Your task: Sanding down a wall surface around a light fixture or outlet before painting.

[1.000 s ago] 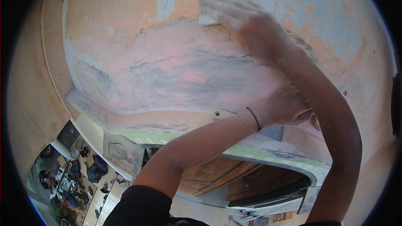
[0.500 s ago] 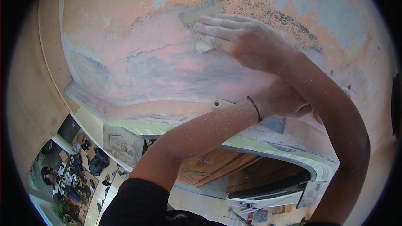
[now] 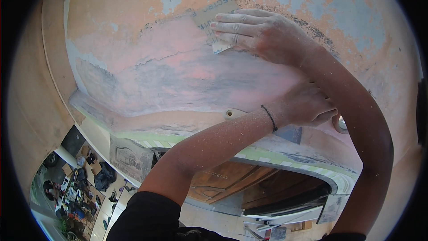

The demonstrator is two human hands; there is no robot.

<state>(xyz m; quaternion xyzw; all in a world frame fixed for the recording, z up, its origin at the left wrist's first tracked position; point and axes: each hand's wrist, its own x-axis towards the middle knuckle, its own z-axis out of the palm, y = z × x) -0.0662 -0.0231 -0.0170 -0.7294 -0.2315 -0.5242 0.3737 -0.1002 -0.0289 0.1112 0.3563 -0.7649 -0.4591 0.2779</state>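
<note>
A sheet of sandpaper (image 3: 209, 20), printed backing outward, lies against a patchy pink and grey wall (image 3: 178, 76). My right hand (image 3: 256, 31), whitened with dust, presses it there with fingers laid flat together across it. Below, my left hand (image 3: 310, 102) is closed with curled fingers beside the wall, partly behind my right forearm; what it grips, if anything, is hidden. A rounded pinkish piece with a shiny centre (image 3: 342, 124) shows next to it. Under my left wrist lies what looks like a scraper, with a cream holed handle (image 3: 231, 114) and a blue-grey blade (image 3: 292, 134).
A ledge with a pale green edge (image 3: 151, 139) runs below the patch, above a carved brown wooden panel (image 3: 223, 180). Far down at the left are a black bag (image 3: 105, 176), cardboard boxes, shoes and a cluttered table near a person (image 3: 51, 189).
My right hand and the sandpaper have shifted slightly right and up along the wall. My left hand has moved little and stays closed.
</note>
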